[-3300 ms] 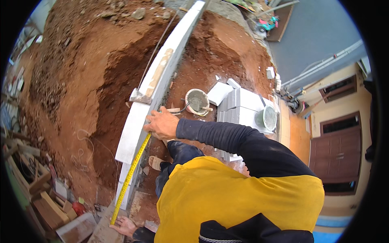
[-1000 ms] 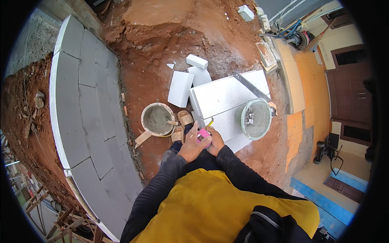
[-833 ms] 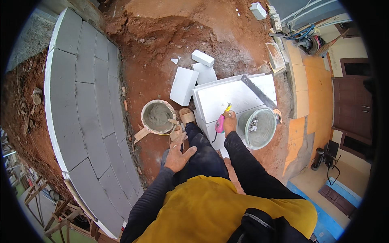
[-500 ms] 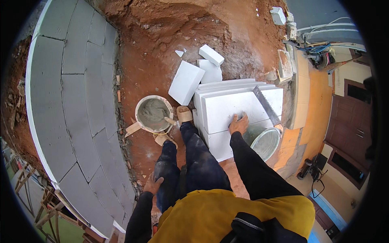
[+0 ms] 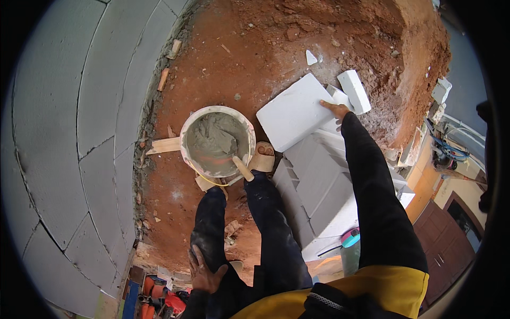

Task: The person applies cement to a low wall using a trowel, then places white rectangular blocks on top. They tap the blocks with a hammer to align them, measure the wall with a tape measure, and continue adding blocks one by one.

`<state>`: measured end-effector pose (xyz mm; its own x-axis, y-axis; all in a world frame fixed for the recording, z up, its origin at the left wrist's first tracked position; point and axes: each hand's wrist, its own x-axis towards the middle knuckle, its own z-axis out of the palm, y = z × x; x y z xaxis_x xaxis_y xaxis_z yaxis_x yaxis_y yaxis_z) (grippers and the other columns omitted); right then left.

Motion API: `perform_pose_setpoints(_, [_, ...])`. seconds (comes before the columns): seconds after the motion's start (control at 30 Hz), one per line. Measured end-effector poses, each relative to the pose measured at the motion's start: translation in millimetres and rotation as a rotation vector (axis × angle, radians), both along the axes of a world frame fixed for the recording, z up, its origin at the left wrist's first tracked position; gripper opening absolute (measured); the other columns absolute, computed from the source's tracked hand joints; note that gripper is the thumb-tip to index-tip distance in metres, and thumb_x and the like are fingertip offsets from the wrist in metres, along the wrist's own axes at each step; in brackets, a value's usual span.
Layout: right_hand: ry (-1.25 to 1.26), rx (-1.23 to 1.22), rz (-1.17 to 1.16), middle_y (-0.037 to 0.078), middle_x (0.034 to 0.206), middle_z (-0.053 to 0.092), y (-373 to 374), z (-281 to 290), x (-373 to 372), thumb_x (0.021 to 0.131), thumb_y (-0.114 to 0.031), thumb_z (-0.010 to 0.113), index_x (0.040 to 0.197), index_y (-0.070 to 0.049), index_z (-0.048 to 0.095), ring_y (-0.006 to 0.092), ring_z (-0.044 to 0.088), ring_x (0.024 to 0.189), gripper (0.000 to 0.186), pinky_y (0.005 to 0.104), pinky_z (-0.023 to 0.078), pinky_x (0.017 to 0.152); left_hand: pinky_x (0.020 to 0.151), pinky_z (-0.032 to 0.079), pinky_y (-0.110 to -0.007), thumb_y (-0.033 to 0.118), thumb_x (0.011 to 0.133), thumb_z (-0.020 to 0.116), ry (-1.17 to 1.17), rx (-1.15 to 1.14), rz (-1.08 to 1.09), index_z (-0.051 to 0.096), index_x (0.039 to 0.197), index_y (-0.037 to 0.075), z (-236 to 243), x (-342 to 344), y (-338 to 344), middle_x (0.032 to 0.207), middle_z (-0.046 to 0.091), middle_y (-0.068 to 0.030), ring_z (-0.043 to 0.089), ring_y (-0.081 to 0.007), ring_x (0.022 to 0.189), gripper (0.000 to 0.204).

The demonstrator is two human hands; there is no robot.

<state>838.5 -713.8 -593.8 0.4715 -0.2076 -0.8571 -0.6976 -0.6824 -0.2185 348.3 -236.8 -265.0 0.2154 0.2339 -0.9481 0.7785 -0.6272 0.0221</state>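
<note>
One right grip (image 5: 336, 110) touches a white rectangular masonry block (image 5: 294, 112); we cannot tell whether it clamps. Let's support the end left of the grip.

"What's the left hand (image 5: 206, 275) doing?"

"Resting on the left leg (image 5: 210, 220), thumb held apart from the fingers (image 5: 197, 256)."

"And the right hand (image 5: 337, 110)?"

"Far forward, its arm (image 5: 378, 199) stretched out and almost straight."
</note>
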Motion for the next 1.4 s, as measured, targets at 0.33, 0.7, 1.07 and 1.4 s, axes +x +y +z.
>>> perform_pose_setpoints(0.33, [-0.515, -0.287, 0.138, 0.034, 0.132, 0.064, 170, 117, -17, 0.065, -0.041, 0.102, 0.128, 0.016, 0.058, 0.0454, 0.066, 0.124, 0.096, 0.0469, 0.054, 0.107, 0.130, 0.025, -0.056, 0.059, 0.093, 0.075, -0.236, -0.065, 0.138, 0.028, 0.171, 0.014, -8, -34, 15, 0.173, 0.022, -0.0325, 0.026, -0.0476, 0.160, 0.102])
perform_pose_setpoints(0.7, [-1.118, -0.015, 0.740, 0.025, 0.141, 0.053, 279, 570, -146, 0.071, -0.031, 0.096, 0.141, 0.000, 0.053, 0.0445, 0.051, 0.134, 0.088, 0.0523, 0.045, 0.113, 0.128, 0.034, -0.045, 0.050, 0.099, 0.071, -0.650, -0.317, 0.049, 0.046, 0.162, 0.005, 120, 13, 91, 0.172, 0.037, -0.0210, 0.035, -0.0400, 0.158, 0.081])
perform_pose_setpoints(1.07, [-0.554, 1.101, 0.496, 0.013, 0.117, 0.066, 404, 731, -298, 0.079, -0.050, 0.083, 0.133, 0.001, 0.059, 0.0229, 0.064, 0.109, 0.079, 0.0381, 0.049, 0.100, 0.116, 0.046, -0.055, 0.070, 0.075, 0.086, -1.257, -0.450, 0.629, 0.044, 0.163, 0.005, 331, -54, 182, 0.157, 0.051, -0.0294, 0.053, -0.0428, 0.142, 0.116])
perform_pose_setpoints(1.4, [-0.228, 1.342, 0.936, 0.035, 0.156, 0.046, 549, 721, -446, 0.084, -0.060, 0.085, 0.174, -0.010, 0.006, 0.0405, 0.063, 0.132, 0.130, 0.0482, 0.056, 0.104, 0.098, 0.060, -0.041, 0.055, 0.097, 0.074, -1.484, -0.586, 1.407, 0.048, 0.156, -0.004, 306, -275, 205, 0.137, 0.067, -0.0227, 0.072, -0.0289, 0.118, 0.088])
